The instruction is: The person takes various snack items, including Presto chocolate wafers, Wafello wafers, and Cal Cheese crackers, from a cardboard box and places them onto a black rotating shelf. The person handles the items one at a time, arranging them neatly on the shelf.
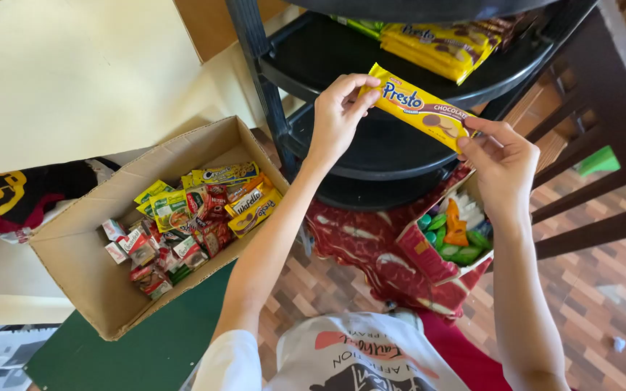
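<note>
A: Where was the yellow biscuit pack (416,108)?

B: Above the black shelf (371,148), held level. The left hand (337,116) and the right hand (498,161) each had a grip clenched on one end.

A: And nearby?

B: A cardboard box (81,268) of sachets stood beside, and more yellow packs (436,45) lay on the upper tier.

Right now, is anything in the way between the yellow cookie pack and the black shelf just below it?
Nothing visible is. The yellow cookie pack hangs above the black shelf, held at its ends by the left hand and right hand. That shelf looks bare beneath it; more yellow packs lie one shelf up.
</note>
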